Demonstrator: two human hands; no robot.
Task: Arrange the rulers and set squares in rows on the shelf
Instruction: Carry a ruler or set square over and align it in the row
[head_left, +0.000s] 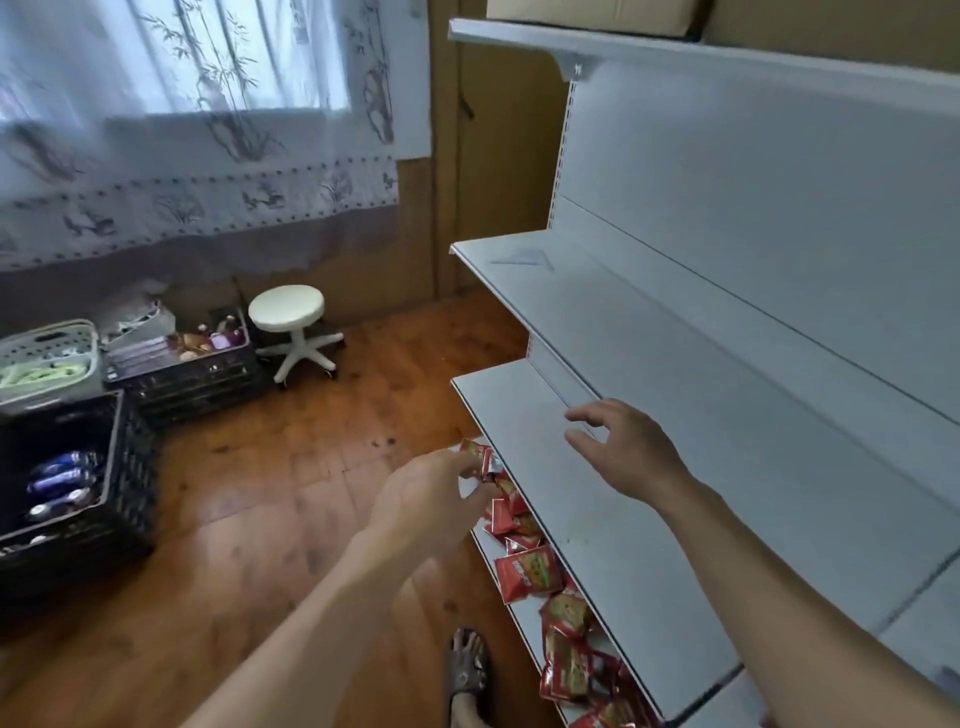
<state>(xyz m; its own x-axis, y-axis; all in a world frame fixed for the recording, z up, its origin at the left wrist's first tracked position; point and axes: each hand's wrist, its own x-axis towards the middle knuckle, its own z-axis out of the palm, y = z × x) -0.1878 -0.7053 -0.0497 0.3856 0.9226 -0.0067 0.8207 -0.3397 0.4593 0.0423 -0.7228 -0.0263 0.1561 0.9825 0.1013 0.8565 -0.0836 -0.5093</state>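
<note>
1. Clear plastic is all but blending into the pale grey metal shelf (597, 291): a see-through set square (522, 258), triangular and flat, is lying near that shelf's far left corner, close to the front lip.
2. The right hand (631, 451) is hovering above the next shelf down (649, 545), fingers loosely spread and curled, gripping nothing.
3. The left hand (434, 496) is hanging just off that shelf's front edge, its fingers curled beside the red snack packets (527, 574); whether it is pinching one, I cannot tell.
4. Those glossy packets are crowding the lowest shelf, while both upper boards are offering wide, smooth, bare room.
5. Worn wooden flooring (270, 493) is stretching left to a round white stool (288, 312), black lattice crates (78, 478) and a printed sheer curtain (197, 130).
</note>
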